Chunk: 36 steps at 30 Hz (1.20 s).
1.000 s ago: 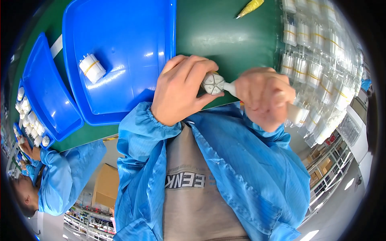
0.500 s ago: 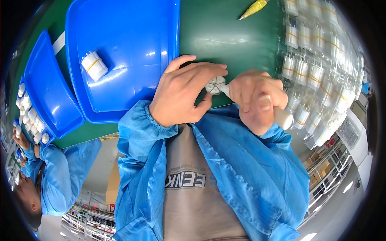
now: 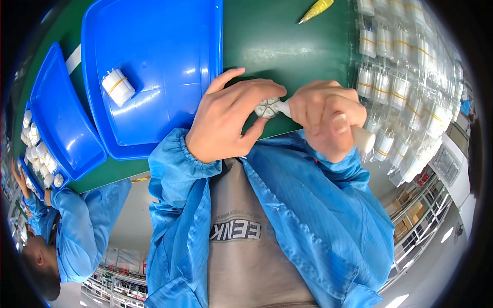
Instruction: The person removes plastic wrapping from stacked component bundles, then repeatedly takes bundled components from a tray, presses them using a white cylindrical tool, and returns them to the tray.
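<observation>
My left hand [image 3: 228, 114] is curled round a small grey-white round piece [image 3: 266, 108], pinching it between thumb and fingers. Its upper face is split into petal-like segments. My right hand [image 3: 328, 117] is closed in a fist around a white rod-like tool [image 3: 363, 139], whose blunt round end sticks out behind the palm. The tool's narrow white front end meets the side of the segmented piece, close to the left fingertips. My fingers hide the middle of the tool and the underside of the piece. Both hands are over the green table's near edge.
A large blue tray [image 3: 154, 146] at left holds a banded bundle of white tubes [image 3: 118, 88]. A smaller blue tray [image 3: 72, 149] lies beyond it. Clear-bagged banded white bundles [image 3: 398, 92] line the right side. A yellow pointed applicator [image 3: 317, 10] lies far back. A co-worker's sleeve [image 3: 90, 220] is at left.
Both hands and the table's things have shifted slightly left in view together. The tool's front end still touches the segmented piece. At left, the co-worker's hand and head have moved.
</observation>
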Available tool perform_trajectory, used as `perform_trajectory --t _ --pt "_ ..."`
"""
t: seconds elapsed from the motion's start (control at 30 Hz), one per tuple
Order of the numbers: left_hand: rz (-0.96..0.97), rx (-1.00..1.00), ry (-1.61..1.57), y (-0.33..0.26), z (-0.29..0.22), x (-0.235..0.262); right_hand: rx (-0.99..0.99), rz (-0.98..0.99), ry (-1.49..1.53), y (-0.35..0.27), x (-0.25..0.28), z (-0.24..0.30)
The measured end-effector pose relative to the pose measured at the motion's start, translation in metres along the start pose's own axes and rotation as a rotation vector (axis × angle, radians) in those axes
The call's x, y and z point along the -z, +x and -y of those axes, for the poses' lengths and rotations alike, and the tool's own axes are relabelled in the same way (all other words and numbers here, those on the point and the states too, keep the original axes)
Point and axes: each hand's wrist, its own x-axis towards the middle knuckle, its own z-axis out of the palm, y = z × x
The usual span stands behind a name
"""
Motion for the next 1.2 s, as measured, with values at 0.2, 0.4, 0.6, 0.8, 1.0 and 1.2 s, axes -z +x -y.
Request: perform_trajectory --t 0.2,0.4,0.6,0.8,1.0,1.2 --pt "-0.034 0.009 0.050 0.004 -0.003 -0.002 -0.020 -0.011 -0.296 -0.009 -0.013 -0.003" --pt "-0.061 0.081 -0.062 -0.004 0.004 -0.001 -0.028 -0.041 0.107 -0.002 -0.009 0.002" --pt "-0.012 0.056 -0.067 -0.003 0.000 0.002 -0.017 0.046 -0.182 0.008 -0.011 0.009" --pt "0.018 0.021 -0.042 -0.003 0.003 0.003 -0.068 0.016 -0.281 -0.003 -0.014 0.004" --pt "0.045 0.004 -0.009 -0.001 0.003 0.003 -0.106 0.072 -0.574 -0.001 -0.013 0.001" --pt "-0.047 0.109 -0.125 -0.002 -0.005 0.005 -0.123 -0.266 0.217 -0.006 0.006 0.035"
